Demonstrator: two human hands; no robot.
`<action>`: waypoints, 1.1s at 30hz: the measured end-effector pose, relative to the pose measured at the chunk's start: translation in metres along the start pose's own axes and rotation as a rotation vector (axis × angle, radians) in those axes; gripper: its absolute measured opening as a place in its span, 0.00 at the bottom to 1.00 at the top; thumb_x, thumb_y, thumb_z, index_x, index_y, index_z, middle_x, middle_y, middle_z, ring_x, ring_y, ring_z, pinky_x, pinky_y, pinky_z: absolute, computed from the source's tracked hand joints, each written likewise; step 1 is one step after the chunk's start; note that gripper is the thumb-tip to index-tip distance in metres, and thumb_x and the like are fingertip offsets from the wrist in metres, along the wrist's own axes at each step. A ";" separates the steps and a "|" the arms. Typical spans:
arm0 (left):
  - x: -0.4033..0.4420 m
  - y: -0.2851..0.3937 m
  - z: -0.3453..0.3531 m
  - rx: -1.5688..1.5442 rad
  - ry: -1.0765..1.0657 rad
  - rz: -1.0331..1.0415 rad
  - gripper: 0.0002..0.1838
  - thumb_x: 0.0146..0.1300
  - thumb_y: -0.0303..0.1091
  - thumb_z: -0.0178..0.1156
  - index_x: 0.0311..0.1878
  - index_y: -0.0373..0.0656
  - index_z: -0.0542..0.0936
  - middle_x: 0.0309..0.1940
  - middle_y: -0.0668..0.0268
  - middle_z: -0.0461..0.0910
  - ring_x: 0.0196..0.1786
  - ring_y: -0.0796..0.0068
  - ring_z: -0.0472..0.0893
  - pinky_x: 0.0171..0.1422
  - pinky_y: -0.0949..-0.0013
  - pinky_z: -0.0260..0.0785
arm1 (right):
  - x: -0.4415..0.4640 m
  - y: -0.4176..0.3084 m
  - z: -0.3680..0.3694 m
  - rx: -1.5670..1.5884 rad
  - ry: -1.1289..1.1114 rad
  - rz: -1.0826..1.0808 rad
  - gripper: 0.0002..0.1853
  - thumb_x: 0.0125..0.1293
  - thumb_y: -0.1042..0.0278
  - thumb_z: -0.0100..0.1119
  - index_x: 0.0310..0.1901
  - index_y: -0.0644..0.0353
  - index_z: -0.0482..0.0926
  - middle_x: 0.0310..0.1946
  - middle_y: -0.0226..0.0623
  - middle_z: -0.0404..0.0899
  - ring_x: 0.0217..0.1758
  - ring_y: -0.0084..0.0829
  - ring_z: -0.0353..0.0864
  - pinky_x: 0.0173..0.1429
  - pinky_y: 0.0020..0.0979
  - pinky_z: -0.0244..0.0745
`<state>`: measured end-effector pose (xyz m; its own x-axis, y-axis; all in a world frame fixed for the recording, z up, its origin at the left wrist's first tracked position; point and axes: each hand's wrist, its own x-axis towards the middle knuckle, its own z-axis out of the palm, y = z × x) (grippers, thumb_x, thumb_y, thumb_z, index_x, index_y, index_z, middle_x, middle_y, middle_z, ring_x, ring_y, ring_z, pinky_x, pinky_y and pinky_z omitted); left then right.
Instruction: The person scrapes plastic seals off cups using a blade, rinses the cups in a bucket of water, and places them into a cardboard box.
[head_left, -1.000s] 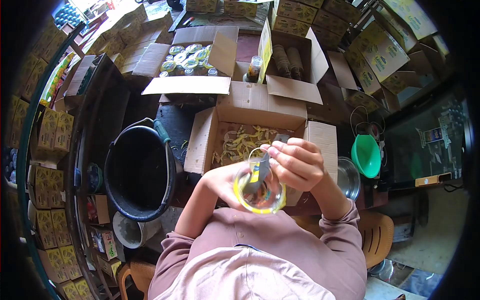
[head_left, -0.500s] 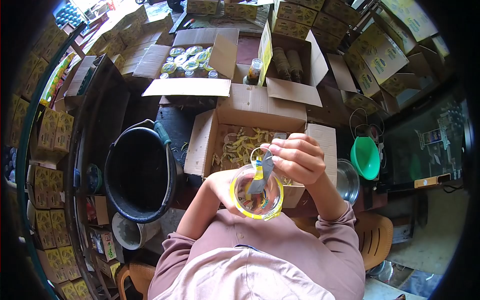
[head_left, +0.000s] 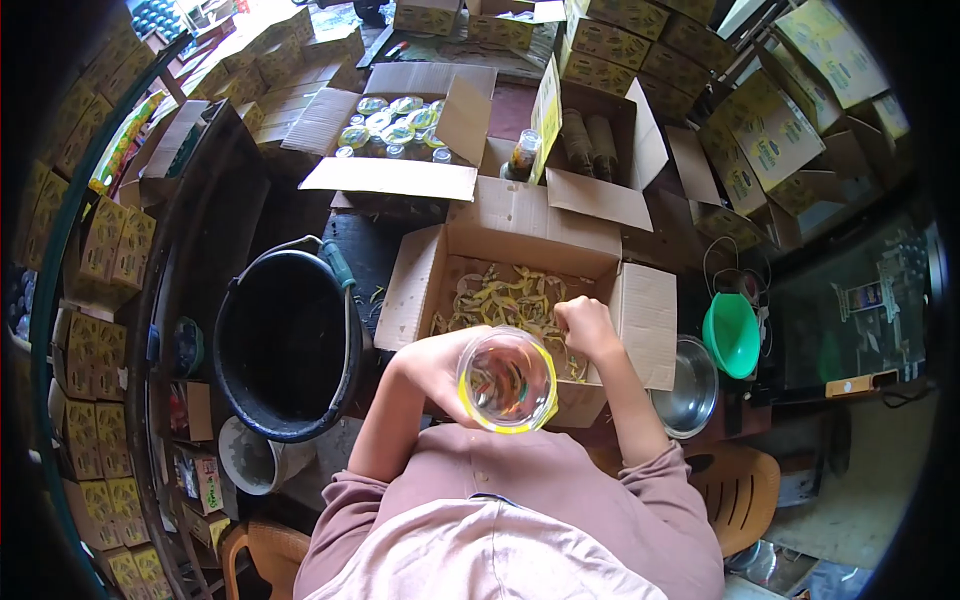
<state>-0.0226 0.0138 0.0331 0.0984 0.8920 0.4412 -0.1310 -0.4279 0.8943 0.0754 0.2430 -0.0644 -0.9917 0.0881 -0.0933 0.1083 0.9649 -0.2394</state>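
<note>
My left hand (head_left: 447,370) is wrapped round a clear plastic jar (head_left: 507,380) with yellow marking about its rim; small dark and coloured shapes show through it. Its round end faces up toward me, close to my chest. My right hand (head_left: 587,325) is a closed fist above the right part of an open cardboard box (head_left: 648,325). Whatever is in its fingers is hidden. Curled yellow and greyish strips (head_left: 500,297) lie scattered over the bottom of that box.
A black bucket (head_left: 222,350) stands left of the box, with a whitish bucket (head_left: 235,455) below it. To the right are a metal bowl (head_left: 690,405) and a green bowl (head_left: 730,335). Behind, one carton (head_left: 390,178) holds several lidded jars; another (head_left: 600,190) holds stacked items.
My right hand has moved from above the jar's rim down and right to the box. The grey and yellow strip it pinched no longer shows. The jar stays in my left hand.
</note>
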 end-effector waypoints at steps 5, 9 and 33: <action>0.001 0.007 0.006 0.574 0.289 -0.101 0.29 0.35 0.32 0.72 0.45 0.39 0.74 0.40 0.61 0.74 0.40 0.64 0.76 0.46 0.68 0.69 | -0.030 -0.011 -0.024 0.554 0.357 0.252 0.07 0.41 0.78 0.66 0.24 0.64 0.77 0.17 0.35 0.76 0.22 0.24 0.77 0.28 0.23 0.70; -0.004 -0.006 0.001 0.810 0.490 -0.071 0.28 0.32 0.32 0.73 0.43 0.40 0.77 0.39 0.62 0.71 0.42 0.66 0.74 0.47 0.68 0.68 | -0.057 -0.030 -0.060 0.611 0.619 0.265 0.08 0.41 0.81 0.68 0.24 0.63 0.78 0.18 0.34 0.77 0.22 0.22 0.76 0.27 0.22 0.68; 0.003 -0.026 0.010 1.194 0.680 -0.021 0.70 0.33 0.32 0.74 0.64 0.33 0.23 0.41 0.68 0.79 0.47 0.66 0.76 0.63 0.60 0.51 | -0.047 -0.110 -0.087 0.000 0.702 -0.232 0.06 0.35 0.68 0.66 0.19 0.52 0.79 0.20 0.22 0.75 0.30 0.25 0.69 0.39 0.30 0.57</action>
<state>-0.0087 0.0258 0.0124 -0.4533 0.6471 0.6130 0.8187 0.0303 0.5735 0.1041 0.1546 0.0499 -0.7998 0.0190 0.5999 -0.1097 0.9780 -0.1773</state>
